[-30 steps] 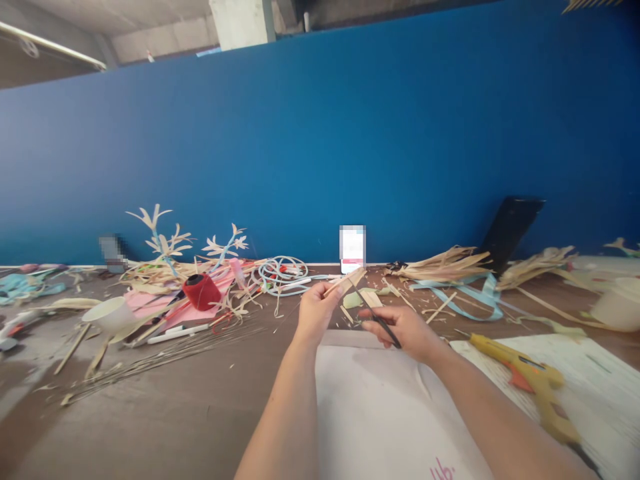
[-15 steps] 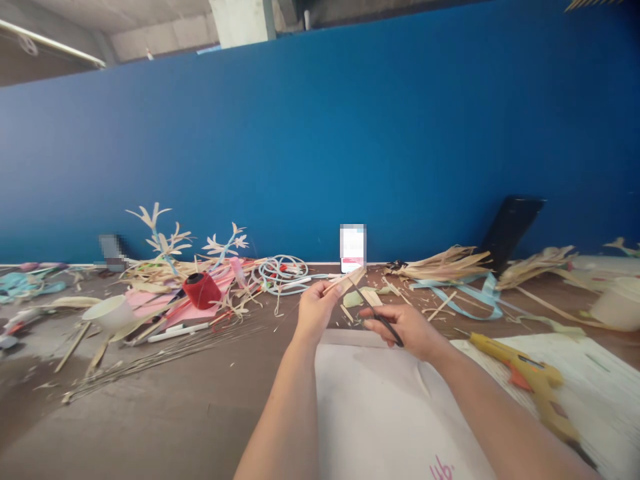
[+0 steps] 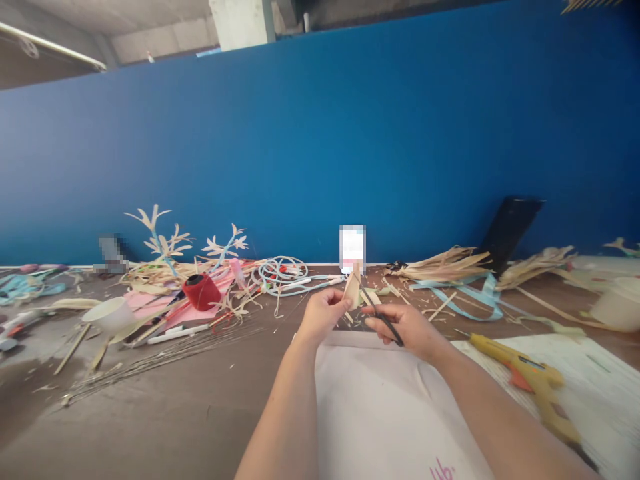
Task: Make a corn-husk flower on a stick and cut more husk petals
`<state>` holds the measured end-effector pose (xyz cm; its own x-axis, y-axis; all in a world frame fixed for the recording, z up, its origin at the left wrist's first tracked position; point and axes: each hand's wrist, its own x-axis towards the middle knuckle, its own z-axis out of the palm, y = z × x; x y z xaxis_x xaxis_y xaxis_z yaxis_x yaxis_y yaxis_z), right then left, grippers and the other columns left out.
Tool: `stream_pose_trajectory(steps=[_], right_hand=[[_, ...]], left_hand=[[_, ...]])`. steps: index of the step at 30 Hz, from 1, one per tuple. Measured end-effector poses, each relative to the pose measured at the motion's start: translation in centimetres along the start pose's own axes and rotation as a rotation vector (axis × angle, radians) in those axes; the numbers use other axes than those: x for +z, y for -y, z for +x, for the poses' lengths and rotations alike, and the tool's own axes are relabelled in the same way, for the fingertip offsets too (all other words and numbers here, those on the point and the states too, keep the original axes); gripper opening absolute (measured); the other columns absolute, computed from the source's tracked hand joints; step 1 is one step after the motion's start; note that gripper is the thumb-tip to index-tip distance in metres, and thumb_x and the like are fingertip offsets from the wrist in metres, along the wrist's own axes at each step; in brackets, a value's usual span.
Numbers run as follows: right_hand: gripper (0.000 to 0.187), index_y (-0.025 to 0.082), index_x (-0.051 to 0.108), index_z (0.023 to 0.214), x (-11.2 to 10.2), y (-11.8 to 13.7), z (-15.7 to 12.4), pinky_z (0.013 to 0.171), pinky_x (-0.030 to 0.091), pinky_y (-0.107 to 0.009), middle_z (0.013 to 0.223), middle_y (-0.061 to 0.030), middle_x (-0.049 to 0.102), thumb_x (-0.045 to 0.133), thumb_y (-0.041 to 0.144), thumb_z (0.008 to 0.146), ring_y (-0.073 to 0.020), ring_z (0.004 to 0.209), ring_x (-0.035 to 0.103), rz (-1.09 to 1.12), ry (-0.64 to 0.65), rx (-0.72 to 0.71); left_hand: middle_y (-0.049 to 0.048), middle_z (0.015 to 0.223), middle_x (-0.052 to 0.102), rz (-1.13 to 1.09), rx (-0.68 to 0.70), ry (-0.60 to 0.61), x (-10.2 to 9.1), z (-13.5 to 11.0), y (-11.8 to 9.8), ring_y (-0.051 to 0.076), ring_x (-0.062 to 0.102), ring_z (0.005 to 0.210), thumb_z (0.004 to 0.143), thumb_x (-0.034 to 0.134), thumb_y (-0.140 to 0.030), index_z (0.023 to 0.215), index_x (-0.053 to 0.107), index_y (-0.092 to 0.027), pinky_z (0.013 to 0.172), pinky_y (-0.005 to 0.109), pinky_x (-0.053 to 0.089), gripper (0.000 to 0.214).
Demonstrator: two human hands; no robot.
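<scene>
My left hand (image 3: 323,312) is closed, pinching a pale, flat strip of dried leaf or husk (image 3: 353,288) that points up and away from me. Around the dark handles of a pair of scissors (image 3: 389,327) my right hand (image 3: 400,327) is closed. The scissors' blades reach up and left, right beside the strip's edge; whether they touch it I cannot tell. Both hands hover over the far end of a white sheet (image 3: 380,400) with pink writing. Small pale scraps (image 3: 370,298) lie on the table just beyond the hands.
A yellow glue gun (image 3: 535,373) rests on papers at right. Dried strips (image 3: 445,263) and blue ribbon (image 3: 465,300) lie behind it. At left are a red thread spool (image 3: 201,291), a white cup (image 3: 109,313), thin wires (image 3: 165,357) and husk flowers (image 3: 167,243). A blue partition (image 3: 320,147) stands behind.
My left hand has turned the strip, which leaned to the right and now stands more upright with its flat face showing. My right hand and the scissors have barely moved.
</scene>
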<state>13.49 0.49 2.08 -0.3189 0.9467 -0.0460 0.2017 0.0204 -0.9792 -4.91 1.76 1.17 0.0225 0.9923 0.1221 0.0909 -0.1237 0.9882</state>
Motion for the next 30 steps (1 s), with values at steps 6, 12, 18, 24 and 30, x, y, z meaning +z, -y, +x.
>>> stream_pose_trajectory(steps=[6,12,18,24,30], right_hand=[[0.053,0.01,0.062,0.102,1.4,-0.2,-0.2,0.053,0.039,-0.026,0.056,0.0012,0.056,0.067,0.049,0.066,-0.011,0.05,0.049,0.034,0.049,0.012],[0.054,0.01,0.061,0.101,3.0,0.0,-0.5,0.053,0.039,-0.025,0.06,-0.0004,0.059,0.064,0.051,0.066,-0.0127,0.055,0.052,-0.03,0.077,0.073],[0.046,0.012,0.065,0.094,3.3,0.6,-0.8,0.052,0.038,-0.025,0.052,0.0027,0.052,0.064,0.049,0.066,-0.012,0.051,0.047,-0.118,0.058,0.074],[0.045,0.012,0.066,0.094,3.2,-0.1,-0.5,0.048,0.035,-0.024,0.051,0.0042,0.049,0.063,0.048,0.067,-0.0105,0.047,0.044,-0.121,0.038,0.046],[0.047,0.012,0.065,0.096,3.2,-0.5,-0.2,0.047,0.033,-0.024,0.05,0.0056,0.045,0.064,0.048,0.067,-0.0097,0.046,0.041,-0.091,0.022,0.033]], left_hand=[[-0.0023,0.055,0.053,-0.333,-0.093,-0.11,0.3,0.5,0.2,0.006,0.048,0.046,0.062,0.071,-0.034,0.067,0.057,-0.014,0.047,0.019,0.043,0.025],[-0.0002,0.06,0.057,-0.53,-0.127,-0.241,0.4,0.8,0.3,0.008,0.058,0.055,0.061,0.072,-0.024,0.072,0.057,-0.012,0.054,0.019,0.05,0.022],[0.0,0.062,0.058,-0.496,-0.114,-0.23,0.8,0.7,0.1,0.009,0.058,0.055,0.061,0.071,-0.021,0.071,0.058,-0.012,0.051,0.019,0.05,0.019],[0.0005,0.061,0.058,-0.472,-0.119,-0.209,0.9,0.7,0.1,0.009,0.058,0.056,0.062,0.071,-0.023,0.07,0.058,-0.012,0.051,0.02,0.051,0.02],[0.0003,0.062,0.058,-0.469,-0.141,-0.197,1.0,0.6,0.0,0.009,0.058,0.054,0.062,0.071,-0.023,0.073,0.057,-0.011,0.051,0.021,0.052,0.021]])
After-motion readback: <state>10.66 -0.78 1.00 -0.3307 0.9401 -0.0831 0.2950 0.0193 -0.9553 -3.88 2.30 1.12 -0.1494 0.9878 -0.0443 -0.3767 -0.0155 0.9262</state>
